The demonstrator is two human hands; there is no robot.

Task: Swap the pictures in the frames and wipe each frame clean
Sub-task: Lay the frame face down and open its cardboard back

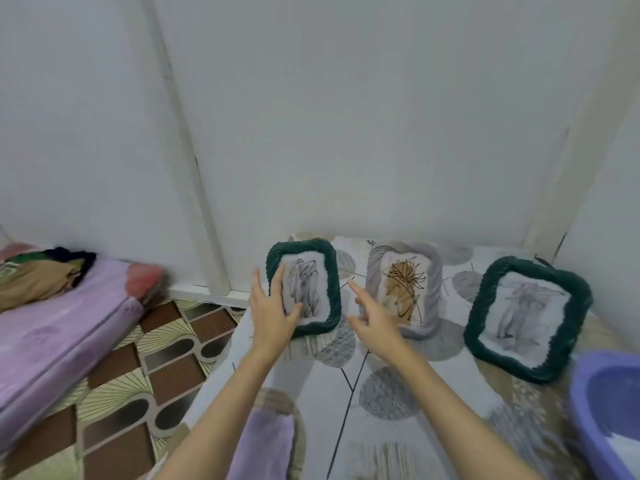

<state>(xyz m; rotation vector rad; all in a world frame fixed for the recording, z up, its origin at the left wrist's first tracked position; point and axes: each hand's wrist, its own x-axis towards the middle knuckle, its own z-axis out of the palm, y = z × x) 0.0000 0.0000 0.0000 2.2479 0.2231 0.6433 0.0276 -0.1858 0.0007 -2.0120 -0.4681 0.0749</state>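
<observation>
- My left hand lay flat on the left green frame, its fingers straight and spread over the picture and the frame's left rim, touching it but curled round nothing.
- My right hand hovered between that frame and the grey frame; its fingers were loosely apart, the forefinger pointing up and away from me, and it held nothing.
- The three frames lay in a row on the worktop, near the wall: the left green one, the grey one just beside it, and the right green frame well apart to my right.
- Each frame lay with its long axis running away from me toward the wall, the short sides near and far.
- The left green frame lay straight ahead of my left hand, and its right rim lay just to the left of my right hand, so I judged that frame to be the one in hand, with both hands placed to take it by its long sides.
- The right green frame was out of easy reach of the left hand; only the right hand was anywhere near it.
- A purple cloth lay at the near edge of the worktop between my forearms, and a blue basin sat at my far right.
- As I judged it, no picture was out of its frame yet, and the wiping was still to do.
</observation>
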